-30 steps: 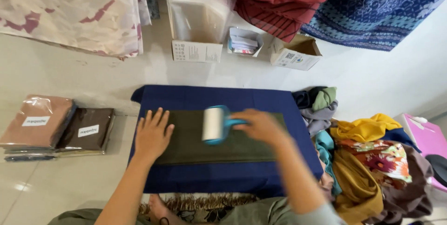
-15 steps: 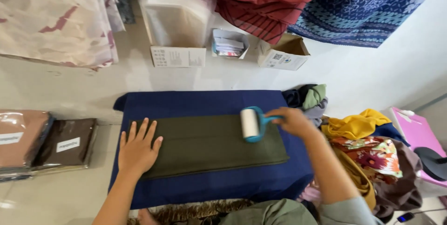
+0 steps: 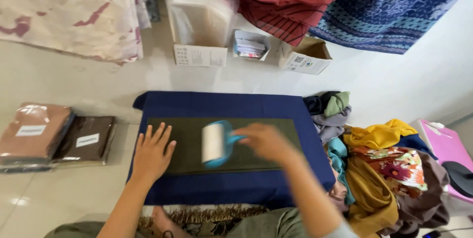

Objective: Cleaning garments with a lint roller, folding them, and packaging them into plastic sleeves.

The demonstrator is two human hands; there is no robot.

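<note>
Head view: the right hand (image 3: 266, 142) is closed around the blue handle of a lint roller (image 3: 215, 143), whose white roll rests on a folded dark green cloth (image 3: 256, 156). Hand and roller are blurred. The left hand (image 3: 152, 152) lies flat, fingers (image 3: 148, 132) spread and holding nothing, pressing the cloth's left end. The cloth lies lengthwise across the middle of a navy mat (image 3: 221, 105) on the pale floor (image 3: 74, 80).

Left of the mat, well apart, lie two bagged garments (image 3: 54, 137), one pinkish, one brown, each with a white label. Beyond the mat's far edge stand a box of clear bags (image 3: 199, 55), a small tray of cards (image 3: 250, 47) and an open carton (image 3: 304, 56). Just beside the mat's right edge a heap of clothes (image 3: 384, 169) is piled, yellow, teal, grey and floral. Past the heap sits a pink box (image 3: 443, 144).
</note>
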